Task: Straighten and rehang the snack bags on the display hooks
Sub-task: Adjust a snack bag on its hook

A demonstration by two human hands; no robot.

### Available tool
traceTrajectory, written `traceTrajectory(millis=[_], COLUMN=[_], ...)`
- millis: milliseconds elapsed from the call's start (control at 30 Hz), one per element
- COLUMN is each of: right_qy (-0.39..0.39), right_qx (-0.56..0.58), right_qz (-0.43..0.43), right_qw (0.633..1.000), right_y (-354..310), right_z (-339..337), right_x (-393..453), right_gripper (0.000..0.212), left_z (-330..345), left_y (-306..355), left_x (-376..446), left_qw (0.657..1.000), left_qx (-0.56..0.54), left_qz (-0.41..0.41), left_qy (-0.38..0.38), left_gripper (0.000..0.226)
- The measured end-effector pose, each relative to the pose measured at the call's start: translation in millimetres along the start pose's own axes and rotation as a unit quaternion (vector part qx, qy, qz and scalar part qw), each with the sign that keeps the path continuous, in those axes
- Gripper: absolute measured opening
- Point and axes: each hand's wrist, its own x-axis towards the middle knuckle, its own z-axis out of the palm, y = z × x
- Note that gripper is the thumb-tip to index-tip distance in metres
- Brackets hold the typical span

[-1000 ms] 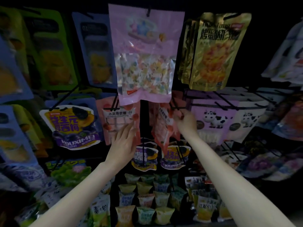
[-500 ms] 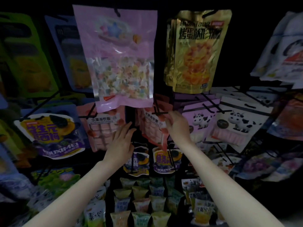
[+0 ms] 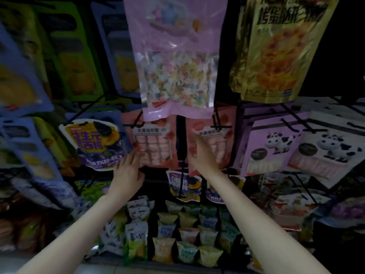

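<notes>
Two pink candy bags hang side by side on black wire hooks in the middle row. My left hand point(image 3: 129, 169) lies with straight fingers against the lower left corner of the left pink bag point(image 3: 154, 143). My right hand point(image 3: 201, 155) reaches up with straight fingers pressed on the front of the right pink bag point(image 3: 215, 143), which hangs flat on its hook point(image 3: 218, 126). Above both hangs a large pink bag of mixed candies point(image 3: 175, 62).
A gold bag point(image 3: 276, 48) hangs upper right, purple cow-print bags point(image 3: 274, 147) at right, and a yellow-purple plum bag point(image 3: 94, 145) at left. Small plum bags point(image 3: 184, 184) hang below my hands. Rows of small pillow packs point(image 3: 177, 234) fill the bottom shelf.
The right pink bag was tilted and gripped by my right hand near its hook; now it hangs flat and my right hand lies lower on its front. My left hand slid to the left bag's lower corner.
</notes>
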Motion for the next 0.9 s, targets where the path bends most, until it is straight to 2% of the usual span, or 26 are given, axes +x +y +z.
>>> traceTrajectory(millis=[67,133,233,267,333,400,500,633,733,800,900], right_qy=[-0.019,-0.009,0.094,0.107,0.07,0.033,0.042,0.021,-0.01,-0.038,-0.021], right_qx=[0.039,0.112,0.155,0.173,0.216,0.184,0.145,0.14,0.172,0.155,0.16], right_qz=[-0.001,0.017,0.08,0.099,0.106,0.078,0.041,0.021,0.028,0.036,0.072], right_qw=[0.999,0.994,0.98,0.974,0.968,0.979,0.988,0.99,0.985,0.987,0.984], right_y=[-17,-33,-48,-50,-60,-72,-89,-95,-96,-91,-67], right_z=[21,39,50,52,57,61,62,43,9,-12,-35], right_x=[16,27,35,35,32,26,14,-20,-49,-66,-88], right_gripper=[0.058,0.054,0.037,0.034,0.026,0.008,0.03,0.012,0.013,0.013,0.013], left_z=[-10,-19,-31,-33,-36,-36,-36,-37,-34,-27,-18], left_y=[-11,-21,-35,-39,-49,-58,-68,-67,-57,-44,-13], left_x=[1,1,0,-1,0,2,9,17,22,23,22], left_qw=[1.0,0.999,0.998,0.997,0.995,0.993,0.989,0.972,0.947,0.933,0.901], left_qx=[-0.018,-0.031,-0.055,-0.066,-0.086,-0.103,-0.129,-0.207,-0.278,-0.323,-0.411], left_qz=[-0.01,0.002,0.027,0.031,0.035,0.046,0.067,0.106,0.16,0.154,0.118], left_qy=[0.008,0.016,0.029,0.031,0.03,0.019,0.012,0.015,-0.022,-0.046,-0.066], left_gripper=[0.053,0.051,0.049,0.048,0.048,0.048,0.046,0.05,0.069,0.082,0.078])
